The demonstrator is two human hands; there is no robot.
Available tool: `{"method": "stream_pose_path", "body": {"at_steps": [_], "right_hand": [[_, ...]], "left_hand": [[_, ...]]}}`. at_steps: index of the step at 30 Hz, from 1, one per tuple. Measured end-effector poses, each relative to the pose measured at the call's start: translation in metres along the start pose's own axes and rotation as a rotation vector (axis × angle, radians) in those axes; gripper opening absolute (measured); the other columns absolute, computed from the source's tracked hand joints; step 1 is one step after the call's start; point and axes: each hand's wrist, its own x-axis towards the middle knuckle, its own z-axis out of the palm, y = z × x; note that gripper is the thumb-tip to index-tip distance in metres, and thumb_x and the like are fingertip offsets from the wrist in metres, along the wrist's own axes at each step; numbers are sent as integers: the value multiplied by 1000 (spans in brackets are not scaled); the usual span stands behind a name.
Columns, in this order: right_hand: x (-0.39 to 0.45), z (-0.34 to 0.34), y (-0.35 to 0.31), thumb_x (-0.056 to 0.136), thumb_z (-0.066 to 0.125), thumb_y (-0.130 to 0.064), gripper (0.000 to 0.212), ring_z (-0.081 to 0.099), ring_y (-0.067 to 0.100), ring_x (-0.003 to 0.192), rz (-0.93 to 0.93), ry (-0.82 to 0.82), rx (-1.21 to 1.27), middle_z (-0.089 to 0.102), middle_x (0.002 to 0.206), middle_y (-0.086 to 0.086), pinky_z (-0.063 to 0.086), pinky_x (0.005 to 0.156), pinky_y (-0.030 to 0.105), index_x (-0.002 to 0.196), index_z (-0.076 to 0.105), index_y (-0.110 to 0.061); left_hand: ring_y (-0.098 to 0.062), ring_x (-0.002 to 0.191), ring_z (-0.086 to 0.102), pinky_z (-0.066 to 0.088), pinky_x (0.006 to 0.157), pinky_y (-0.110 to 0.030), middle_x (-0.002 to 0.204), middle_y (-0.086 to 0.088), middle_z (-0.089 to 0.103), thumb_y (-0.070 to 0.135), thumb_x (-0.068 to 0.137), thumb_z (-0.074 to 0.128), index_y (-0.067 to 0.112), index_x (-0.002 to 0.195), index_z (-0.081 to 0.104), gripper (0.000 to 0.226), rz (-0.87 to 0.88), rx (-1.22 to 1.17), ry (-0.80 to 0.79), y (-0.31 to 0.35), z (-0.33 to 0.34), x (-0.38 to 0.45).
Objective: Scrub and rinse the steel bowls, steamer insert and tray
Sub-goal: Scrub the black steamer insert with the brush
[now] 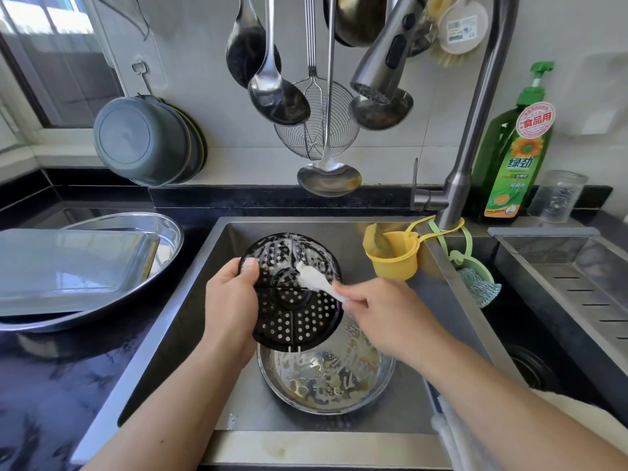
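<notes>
My left hand [231, 294] grips the left rim of a black perforated steamer insert [292, 317], held tilted over the sink with suds on its upper half. My right hand [380, 314] pinches a white soapy cloth [316, 280] whose end lies on the insert's face. Below them a steel bowl [326, 379], streaked with foam, sits on the sink floor. On the left counter a rectangular steel tray [68, 266] lies upside down in a large steel basin [166, 232].
The faucet head [384, 62] hangs above the sink [204, 277], no water running. A yellow strainer cup [394, 256] hangs on the sink divider. Dish soap bottle [509, 158] and a glass jar [557, 195] stand at back right. Ladles and a skimmer hang on the wall.
</notes>
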Motion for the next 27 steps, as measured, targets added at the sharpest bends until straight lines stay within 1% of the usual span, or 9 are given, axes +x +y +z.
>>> {"method": "stream_pose_path", "body": {"at_steps": [2, 5, 8, 10, 12, 18, 21, 24, 27], "right_hand": [[3, -6, 5, 103, 55, -29, 38, 39, 7, 55, 37, 88, 9, 59, 76, -10, 35, 50, 27, 137, 57, -45], [6, -14, 12, 103, 55, -29, 36, 45, 7, 58, 95, 190, 15, 67, 83, -9, 38, 51, 26, 136, 60, -41], [0, -8, 10, 102, 56, -30, 35, 40, 9, 53, 86, 145, 56, 63, 73, -9, 37, 51, 29, 135, 60, -42], [-1, -2, 8, 102, 55, -30, 35, 45, 13, 59, 85, 118, 56, 68, 80, -5, 46, 59, 34, 135, 60, -43], [2, 0, 8, 103, 54, -30, 36, 48, 14, 63, 105, 129, 50, 67, 84, -5, 48, 63, 34, 135, 59, -44], [5, 1, 9, 102, 57, -28, 36, 35, 6, 50, 109, 223, 117, 49, 63, -13, 29, 45, 15, 136, 61, -40], [5, 0, 5, 102, 58, -27, 36, 37, 5, 48, 65, 217, 142, 46, 59, -15, 32, 46, 17, 136, 60, -39], [4, 2, -1, 102, 57, -28, 38, 41, 6, 58, -31, 202, 121, 52, 70, -13, 33, 52, 20, 139, 58, -38], [6, 2, 2, 102, 57, -27, 37, 37, 7, 52, -18, 220, 116, 49, 64, -12, 31, 49, 19, 138, 58, -37]], "left_hand": [[-36, 106, 73, 56, 98, -60, 101, -11, 78, 24, 107, 53, 16, 86, 74, 31, 8, -22, 15, 1, 0, 2], [-42, 113, 69, 53, 100, -64, 109, -19, 75, 25, 107, 54, 13, 87, 72, 30, 13, -76, 50, 1, -3, 3], [-42, 111, 70, 54, 98, -65, 110, -20, 75, 23, 108, 51, 11, 90, 73, 30, -16, -129, 75, 1, -4, 4], [-40, 109, 72, 55, 97, -63, 108, -18, 76, 21, 109, 49, 11, 93, 72, 30, -33, -142, 65, 2, -3, 3], [-40, 109, 71, 55, 98, -63, 107, -18, 76, 21, 109, 50, 9, 93, 71, 29, -24, -104, 38, 3, 0, 1], [-43, 105, 71, 55, 97, -64, 102, -20, 76, 26, 108, 53, 5, 92, 68, 30, 38, 83, -104, 2, 8, -9], [-42, 104, 71, 55, 97, -62, 99, -19, 76, 27, 107, 53, 8, 88, 69, 31, 51, 145, -141, 5, 9, -12], [-41, 101, 71, 55, 96, -62, 96, -18, 75, 28, 107, 54, 9, 85, 67, 32, 85, 220, -157, 5, 9, -15], [-32, 85, 70, 56, 89, -57, 97, -25, 70, 28, 107, 54, 4, 85, 61, 33, 129, 246, -144, 7, 8, -15]]}}
